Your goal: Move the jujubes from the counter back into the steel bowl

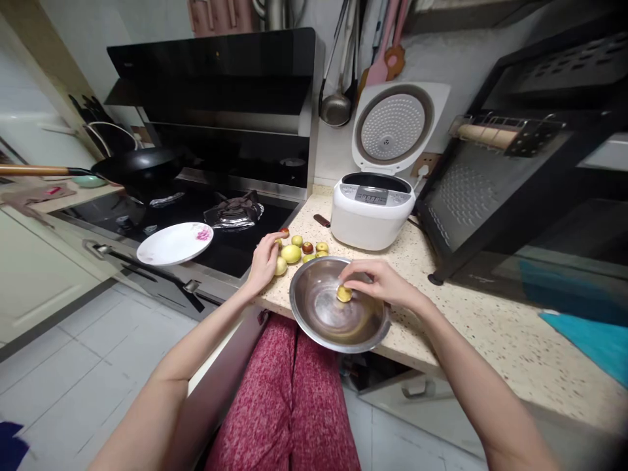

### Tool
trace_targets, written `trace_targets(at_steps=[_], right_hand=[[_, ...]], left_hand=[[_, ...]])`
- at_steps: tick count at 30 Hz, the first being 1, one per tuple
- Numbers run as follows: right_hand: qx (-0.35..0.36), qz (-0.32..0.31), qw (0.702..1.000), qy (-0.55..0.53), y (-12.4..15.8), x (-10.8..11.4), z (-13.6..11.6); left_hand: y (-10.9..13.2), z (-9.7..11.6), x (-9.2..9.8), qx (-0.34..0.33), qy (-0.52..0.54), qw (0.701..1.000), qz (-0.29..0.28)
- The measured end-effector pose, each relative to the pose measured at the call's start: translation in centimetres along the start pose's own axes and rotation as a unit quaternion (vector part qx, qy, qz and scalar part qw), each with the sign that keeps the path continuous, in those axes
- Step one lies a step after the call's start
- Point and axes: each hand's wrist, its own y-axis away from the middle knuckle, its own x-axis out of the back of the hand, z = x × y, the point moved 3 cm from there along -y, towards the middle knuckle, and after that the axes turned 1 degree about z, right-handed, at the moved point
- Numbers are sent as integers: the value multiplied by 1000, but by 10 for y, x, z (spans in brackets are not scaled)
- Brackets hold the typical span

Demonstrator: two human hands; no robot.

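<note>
My right hand (375, 281) reaches over a stainless steel bowl (314, 320), fingertips pinched at a small yellow jujube-like fruit (344, 294) above the bowl's bottom. The bowl sits at the counter's front edge, partly overhanging it in front of my legs. On the counter to its left lies a loose group of yellow-green fruits (291, 254) and reddish-brown ones (307, 248). My left hand (265, 261) rests at the left side of this group with its fingers stretched over it, near a reddish fruit (284, 232). Some fruit is hidden behind those fingers.
Behind the bowl stands a white rice cooker (370, 219), lid raised. A flowered white plate (174, 244) lies at the stove's front edge. A black wok (142, 167) sits on the left burner. To the right are a black rack (471, 196) and a blue cloth (589, 343).
</note>
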Motion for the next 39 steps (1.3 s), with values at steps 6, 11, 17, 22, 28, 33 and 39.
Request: trace_targets(at_steps=[6,11,17,22,28,33,39], right_hand=[[-9,152,988,25,-1,12,19],[-11,168,985,32,-2,11,24],[-10,173,984,33,-2,7,22],[-8,172,984,35,-4,1,26],[-12,154,988,28,-6,-4,24],[-7,140,990,21,-7,-4,20],[6,136,990,21,-7,-6,20]], left_hand=[[-2,-8,7,11,13,998,52],[-18,-31,14,28,-39,998,-37],[-32,-53,13,49,-28,991,-121],[-29,-53,13,47,-8,992,-117],[-24,-25,24,40,26,999,-23],[-3,57,20,-57,81,987,-126],[25,118,-3,-113,29,916,-383]])
